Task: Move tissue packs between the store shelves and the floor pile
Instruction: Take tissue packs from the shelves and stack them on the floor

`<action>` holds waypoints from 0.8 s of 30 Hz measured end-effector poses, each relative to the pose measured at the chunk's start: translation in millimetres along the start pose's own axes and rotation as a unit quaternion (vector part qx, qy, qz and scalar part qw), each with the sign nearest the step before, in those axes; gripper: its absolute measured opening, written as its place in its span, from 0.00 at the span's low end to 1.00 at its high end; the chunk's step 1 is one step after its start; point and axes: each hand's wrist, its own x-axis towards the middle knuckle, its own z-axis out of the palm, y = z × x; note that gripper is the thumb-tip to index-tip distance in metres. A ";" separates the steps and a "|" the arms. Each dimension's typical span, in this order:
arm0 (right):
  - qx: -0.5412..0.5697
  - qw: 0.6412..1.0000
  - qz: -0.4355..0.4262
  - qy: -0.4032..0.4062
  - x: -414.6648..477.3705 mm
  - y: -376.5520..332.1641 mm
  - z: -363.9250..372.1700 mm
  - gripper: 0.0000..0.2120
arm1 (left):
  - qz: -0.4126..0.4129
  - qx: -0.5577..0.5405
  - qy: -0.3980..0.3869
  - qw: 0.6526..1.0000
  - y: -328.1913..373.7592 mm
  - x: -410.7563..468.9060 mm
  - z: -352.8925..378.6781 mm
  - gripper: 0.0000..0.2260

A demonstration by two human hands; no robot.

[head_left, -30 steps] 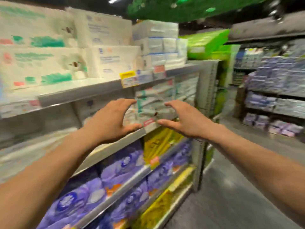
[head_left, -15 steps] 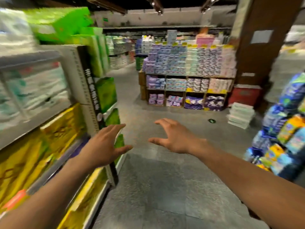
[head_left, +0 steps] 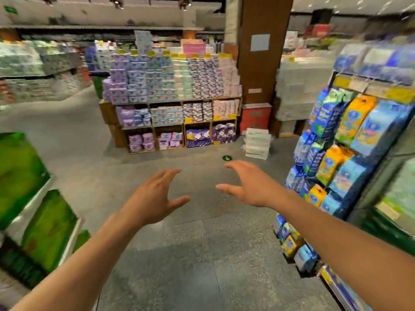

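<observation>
Turned toward floor pile (head_left: 257, 143), left hand (head_left: 152, 198), right hand (head_left: 249, 187) spread, empty

A: Floor pile?
B: Floor pile (head_left: 257, 143) at 1 o'clock, far across the aisle. White packs, pale green print, laid flat in one column. Several layers; count blurred. Upper packs sit slightly skewed.
A: Nearest shelves?
B: Wooden shelf unit (head_left: 225, 100) at 12 o'clock. The pile stands near its lower corner, at the unit's 4 o'clock, apart from it.
A: Stock there?
B: Purple, pink and blue packs (head_left: 143, 85), upright in the cubbies and stacked in columns on top.
A: Elsewhere?
B: Green packs (head_left: 20, 176) on a shelf at 9 o'clock, heavily blurred.
</observation>
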 end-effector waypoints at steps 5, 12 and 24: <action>0.012 0.997 0.076 0.025 80.1 48.7 -8.7 0.40 | 0.077 0.002 -0.025 0.997 -21.5 138.7 6.6 0.38; 0.020 0.987 0.154 0.045 173.6 153.7 -16.9 0.39 | 0.173 0.006 -0.054 0.983 -3.6 318.1 56.1 0.39; 0.024 0.981 0.186 0.048 397.3 355.9 -89.2 0.41 | 0.180 -0.013 -0.056 0.982 33.6 624.6 111.4 0.39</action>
